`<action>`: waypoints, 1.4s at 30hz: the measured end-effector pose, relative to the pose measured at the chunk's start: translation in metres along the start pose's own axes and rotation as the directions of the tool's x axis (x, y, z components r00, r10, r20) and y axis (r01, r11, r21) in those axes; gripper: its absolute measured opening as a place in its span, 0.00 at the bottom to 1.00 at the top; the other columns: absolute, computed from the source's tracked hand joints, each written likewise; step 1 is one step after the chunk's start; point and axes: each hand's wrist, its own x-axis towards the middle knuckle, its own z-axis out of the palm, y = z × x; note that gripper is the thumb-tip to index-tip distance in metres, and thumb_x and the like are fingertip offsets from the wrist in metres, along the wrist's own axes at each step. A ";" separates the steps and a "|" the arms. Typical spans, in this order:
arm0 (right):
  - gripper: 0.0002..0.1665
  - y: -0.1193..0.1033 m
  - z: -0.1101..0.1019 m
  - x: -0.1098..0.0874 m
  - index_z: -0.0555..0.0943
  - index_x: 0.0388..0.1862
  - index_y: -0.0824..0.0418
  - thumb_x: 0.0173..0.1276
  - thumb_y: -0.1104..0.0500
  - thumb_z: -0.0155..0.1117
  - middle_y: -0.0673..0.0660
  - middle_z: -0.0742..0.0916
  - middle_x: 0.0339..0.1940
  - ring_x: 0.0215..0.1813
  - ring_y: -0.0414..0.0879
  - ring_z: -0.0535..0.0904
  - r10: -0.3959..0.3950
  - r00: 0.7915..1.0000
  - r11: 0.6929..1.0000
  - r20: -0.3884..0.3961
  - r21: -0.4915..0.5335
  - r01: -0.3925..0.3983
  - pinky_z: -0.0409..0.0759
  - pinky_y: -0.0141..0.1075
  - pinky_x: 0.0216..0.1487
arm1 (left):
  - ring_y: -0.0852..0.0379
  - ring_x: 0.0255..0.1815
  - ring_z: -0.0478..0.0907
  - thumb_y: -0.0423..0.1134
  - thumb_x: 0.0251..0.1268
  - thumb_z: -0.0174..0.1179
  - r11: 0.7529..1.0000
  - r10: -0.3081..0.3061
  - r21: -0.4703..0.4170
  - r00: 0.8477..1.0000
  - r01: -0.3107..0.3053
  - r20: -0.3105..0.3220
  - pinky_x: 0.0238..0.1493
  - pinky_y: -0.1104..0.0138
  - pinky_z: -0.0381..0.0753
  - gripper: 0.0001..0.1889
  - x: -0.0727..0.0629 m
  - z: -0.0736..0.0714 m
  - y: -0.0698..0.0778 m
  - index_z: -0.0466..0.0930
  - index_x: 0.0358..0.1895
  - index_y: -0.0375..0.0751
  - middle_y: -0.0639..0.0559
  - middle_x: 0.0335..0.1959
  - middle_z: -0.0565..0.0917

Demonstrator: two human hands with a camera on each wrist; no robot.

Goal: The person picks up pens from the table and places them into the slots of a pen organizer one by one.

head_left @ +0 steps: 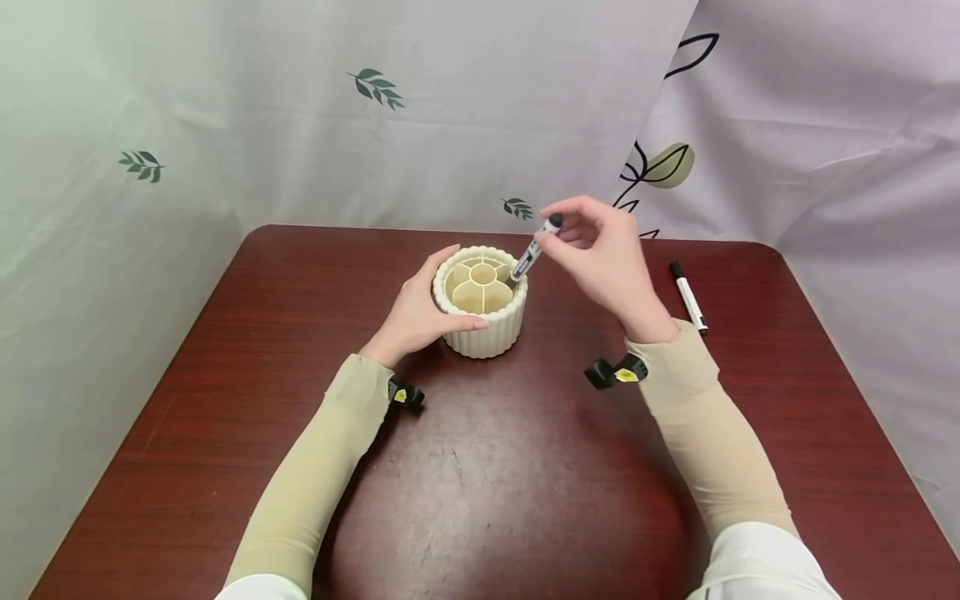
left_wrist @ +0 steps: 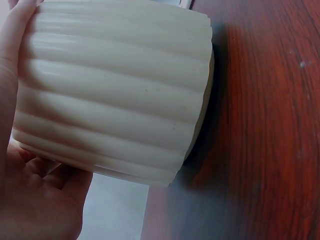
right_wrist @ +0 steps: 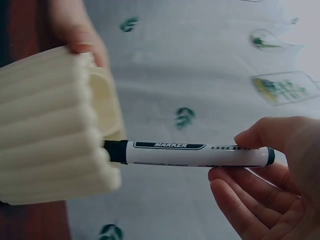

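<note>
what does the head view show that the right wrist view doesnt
Only the head view shows the second marker lying on the table to the right, the holder's divided compartments seen from above, and both sleeves. Only the right wrist view shows the word MARKER printed on the held marker and its dark cap end entering at the rim. Both show the right hand pinching that marker, the ribbed cream holder, and the left hand holding its side.

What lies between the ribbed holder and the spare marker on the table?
In the head view, the right hand sits between the ribbed holder and the spare marker.
</note>
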 end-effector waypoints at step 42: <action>0.20 0.062 -0.033 -0.044 0.87 0.51 0.48 0.66 0.40 0.73 0.48 0.87 0.43 0.37 0.45 0.79 0.154 0.988 0.963 0.031 -0.229 -0.143 0.74 0.34 0.35 | 0.61 0.74 0.60 0.71 0.46 0.74 0.951 0.015 0.308 1.000 -0.014 -0.002 0.70 0.50 0.65 0.54 -0.027 -0.018 0.006 0.62 0.77 0.55 0.62 0.75 0.65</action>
